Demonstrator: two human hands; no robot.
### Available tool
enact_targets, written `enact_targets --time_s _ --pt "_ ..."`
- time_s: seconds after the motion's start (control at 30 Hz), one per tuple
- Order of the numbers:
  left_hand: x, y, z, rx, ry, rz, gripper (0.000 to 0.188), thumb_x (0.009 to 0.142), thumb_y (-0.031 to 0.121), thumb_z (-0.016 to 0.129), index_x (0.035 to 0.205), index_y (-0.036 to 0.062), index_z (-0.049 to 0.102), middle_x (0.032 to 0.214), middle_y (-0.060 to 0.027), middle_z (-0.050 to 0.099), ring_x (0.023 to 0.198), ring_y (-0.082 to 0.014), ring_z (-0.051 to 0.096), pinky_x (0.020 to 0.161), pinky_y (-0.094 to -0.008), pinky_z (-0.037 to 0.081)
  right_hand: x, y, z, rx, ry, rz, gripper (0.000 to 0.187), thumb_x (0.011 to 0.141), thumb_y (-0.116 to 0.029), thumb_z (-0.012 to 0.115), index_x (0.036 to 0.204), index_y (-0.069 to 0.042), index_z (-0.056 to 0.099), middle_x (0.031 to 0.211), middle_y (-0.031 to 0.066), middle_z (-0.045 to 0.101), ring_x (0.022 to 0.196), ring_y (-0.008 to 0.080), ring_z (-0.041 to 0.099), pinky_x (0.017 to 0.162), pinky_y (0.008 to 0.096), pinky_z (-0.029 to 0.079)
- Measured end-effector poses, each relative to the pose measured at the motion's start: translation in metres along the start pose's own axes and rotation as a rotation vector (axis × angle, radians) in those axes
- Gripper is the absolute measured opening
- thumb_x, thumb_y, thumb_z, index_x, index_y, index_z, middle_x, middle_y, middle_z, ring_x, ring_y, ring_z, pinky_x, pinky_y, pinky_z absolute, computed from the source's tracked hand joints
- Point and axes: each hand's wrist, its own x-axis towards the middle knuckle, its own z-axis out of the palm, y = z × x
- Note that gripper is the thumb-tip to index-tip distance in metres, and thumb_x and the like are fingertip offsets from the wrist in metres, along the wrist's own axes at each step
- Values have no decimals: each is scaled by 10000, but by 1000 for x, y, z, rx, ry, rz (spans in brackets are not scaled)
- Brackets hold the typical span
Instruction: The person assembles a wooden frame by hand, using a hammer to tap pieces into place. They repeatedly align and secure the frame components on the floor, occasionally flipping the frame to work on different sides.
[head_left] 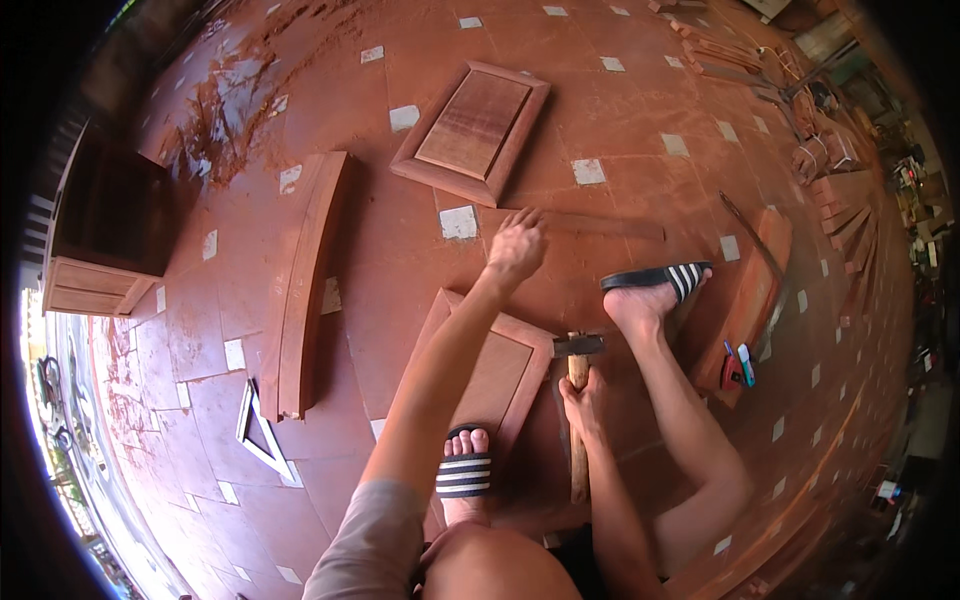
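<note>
My right hand [585,402] is wrapped round the wooden handle of a hammer [578,460], whose dark metal head points up beside a framed wooden panel [520,395]. My left hand [517,247] reaches forward, its fingers closed at a thin wooden strip [610,227] that lies along the floor. The exact grip of the fingertips is partly hidden. My left foot, in a striped sandal [463,475], rests on the nearer panel, which my left forearm partly covers. Farther off lies a second framed panel [475,130].
A long curved wooden beam [305,290] lies to the left, with a white triangular square [265,440] beside it. At the far left stands a wooden cabinet [105,220]. On the right, a plank [755,300] carries a red tape measure [732,373]. Stacked timber [845,220] lines the right side.
</note>
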Motion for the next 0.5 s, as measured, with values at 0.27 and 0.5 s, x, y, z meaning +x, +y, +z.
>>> enact_targets --time_s 0.27,0.5 --pt "56 -29 44 153 -334 167 449 997 304 577 1375 66 625 1205 -190 698 1070 -359 677 938 -494 541 33 -38 -84 1 -114 -91 434 859 -325 780 1048 23 602 874 223 628 789 393 614 722 484 503" --pt "7 -5 -34 -1390 -527 -475 299 1053 311 610 1028 15 649 809 -48 630 637 -132 623 531 -294 519 96 -79 -157 346 -191 113 349 914 -214 771 1122 25 624 816 41 656 571 120 619 479 274 492"
